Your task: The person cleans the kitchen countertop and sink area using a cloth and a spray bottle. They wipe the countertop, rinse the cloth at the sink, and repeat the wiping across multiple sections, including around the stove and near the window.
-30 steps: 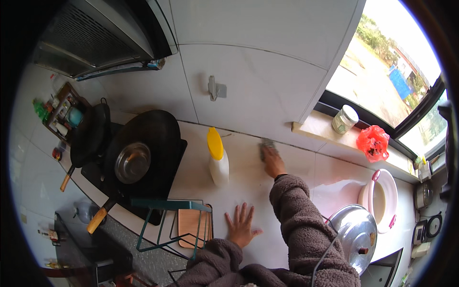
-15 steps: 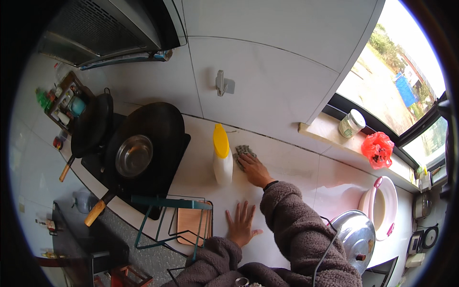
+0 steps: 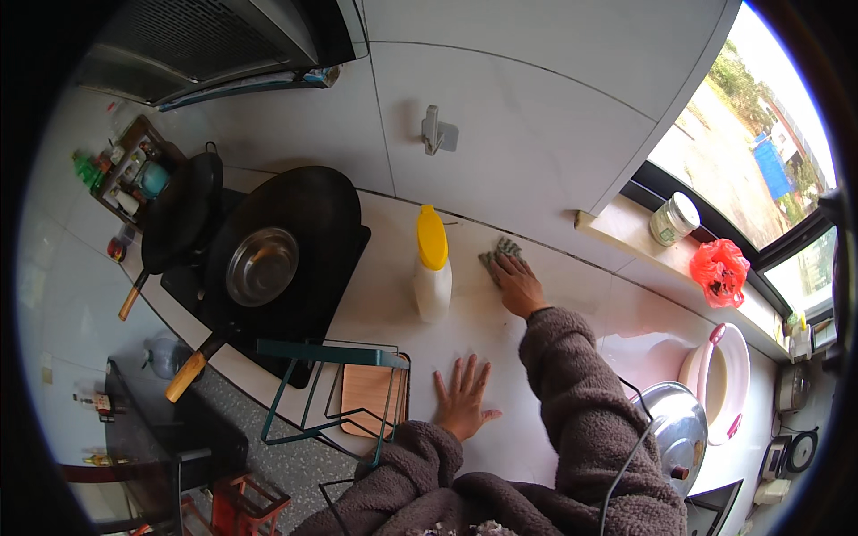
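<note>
My right hand [image 3: 521, 286] presses a grey-green cloth [image 3: 502, 255] onto the white countertop [image 3: 545, 384], close to where it meets the tiled wall. The fingers lie over the cloth and hide part of it. Palm down on the counter nearer to me, my left hand [image 3: 462, 400] rests with its fingers spread and holds nothing. A white bottle with a yellow top [image 3: 433, 268] stands upright to the left of the cloth, apart from both hands.
At left, a large black wok [image 3: 308, 214] with a metal bowl [image 3: 262, 268] sits on the stove. A green wire rack [image 3: 326, 352] stands near my left forearm. To the right are a silver lid [image 3: 670, 438], a pink-white basin [image 3: 731, 380], and a sill with a jar [image 3: 674, 219] and red bag [image 3: 719, 272].
My right hand has slid the cloth to the right along the wall side of the counter, farther from the bottle. My left hand stays flat on the counter. The whole view has shifted slightly.
</note>
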A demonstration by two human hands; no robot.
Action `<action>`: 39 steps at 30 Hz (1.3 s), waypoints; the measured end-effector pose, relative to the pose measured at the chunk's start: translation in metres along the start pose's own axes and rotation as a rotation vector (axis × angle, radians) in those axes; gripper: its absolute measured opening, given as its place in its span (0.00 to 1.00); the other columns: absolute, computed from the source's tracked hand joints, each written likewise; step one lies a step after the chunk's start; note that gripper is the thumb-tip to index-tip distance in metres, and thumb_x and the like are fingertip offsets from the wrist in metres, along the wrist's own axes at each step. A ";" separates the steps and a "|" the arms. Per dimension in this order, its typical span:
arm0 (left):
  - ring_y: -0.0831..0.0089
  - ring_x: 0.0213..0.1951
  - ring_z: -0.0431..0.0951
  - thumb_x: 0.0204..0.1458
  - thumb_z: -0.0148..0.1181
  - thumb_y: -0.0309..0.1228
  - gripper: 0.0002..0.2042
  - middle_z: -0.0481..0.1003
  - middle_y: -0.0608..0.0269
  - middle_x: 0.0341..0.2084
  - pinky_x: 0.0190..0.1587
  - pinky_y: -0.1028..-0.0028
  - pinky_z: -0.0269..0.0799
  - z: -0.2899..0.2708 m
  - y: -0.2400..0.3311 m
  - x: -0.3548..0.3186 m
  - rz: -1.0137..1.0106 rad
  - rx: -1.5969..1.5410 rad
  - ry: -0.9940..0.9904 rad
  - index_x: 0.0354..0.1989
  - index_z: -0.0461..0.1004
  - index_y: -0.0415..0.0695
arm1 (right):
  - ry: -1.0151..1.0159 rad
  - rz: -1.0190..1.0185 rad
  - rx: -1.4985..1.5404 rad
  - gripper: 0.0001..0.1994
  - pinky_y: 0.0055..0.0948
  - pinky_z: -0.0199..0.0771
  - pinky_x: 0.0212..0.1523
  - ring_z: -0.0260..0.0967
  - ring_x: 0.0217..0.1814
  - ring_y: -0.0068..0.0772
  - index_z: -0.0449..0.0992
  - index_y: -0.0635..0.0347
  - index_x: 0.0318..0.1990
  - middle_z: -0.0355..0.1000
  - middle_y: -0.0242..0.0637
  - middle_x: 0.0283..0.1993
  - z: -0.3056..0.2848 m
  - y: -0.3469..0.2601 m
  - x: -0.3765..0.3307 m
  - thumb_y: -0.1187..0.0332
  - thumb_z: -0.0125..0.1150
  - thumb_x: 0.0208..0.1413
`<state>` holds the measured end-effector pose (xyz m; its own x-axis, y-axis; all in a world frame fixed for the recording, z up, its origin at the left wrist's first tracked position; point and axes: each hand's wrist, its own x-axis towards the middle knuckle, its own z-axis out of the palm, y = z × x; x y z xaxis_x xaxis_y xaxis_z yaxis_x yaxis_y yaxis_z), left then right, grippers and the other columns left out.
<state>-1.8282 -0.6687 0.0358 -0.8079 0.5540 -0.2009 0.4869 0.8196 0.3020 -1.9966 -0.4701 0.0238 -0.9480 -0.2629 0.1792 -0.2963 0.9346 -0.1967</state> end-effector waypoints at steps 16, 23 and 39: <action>0.49 0.72 0.37 0.44 0.54 0.66 0.52 0.39 0.51 0.72 0.62 0.30 0.32 0.008 -0.005 -0.001 0.065 -0.029 0.132 0.73 0.40 0.52 | -0.108 0.173 -0.170 0.29 0.67 0.39 0.68 0.49 0.72 0.41 0.65 0.47 0.64 0.58 0.31 0.68 -0.015 -0.008 0.020 0.76 0.49 0.51; 0.51 0.72 0.37 0.46 0.52 0.66 0.51 0.36 0.54 0.73 0.64 0.33 0.34 0.005 -0.002 -0.001 0.025 0.019 0.012 0.73 0.38 0.52 | -0.218 0.108 -0.093 0.29 0.71 0.42 0.66 0.48 0.73 0.42 0.64 0.45 0.65 0.55 0.31 0.70 -0.013 -0.018 -0.001 0.74 0.50 0.52; 0.50 0.71 0.43 0.40 0.60 0.65 0.51 0.45 0.50 0.71 0.63 0.32 0.35 0.009 -0.002 0.001 0.037 0.019 0.109 0.70 0.50 0.50 | -0.020 -0.181 -0.077 0.29 0.51 0.46 0.70 0.47 0.74 0.45 0.59 0.45 0.67 0.54 0.35 0.71 0.039 -0.023 0.107 0.69 0.51 0.55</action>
<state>-1.8271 -0.6682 0.0268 -0.8203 0.5653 -0.0873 0.5221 0.8023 0.2895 -2.0961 -0.5297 0.0098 -0.8823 -0.4326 0.1856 -0.4535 0.8869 -0.0883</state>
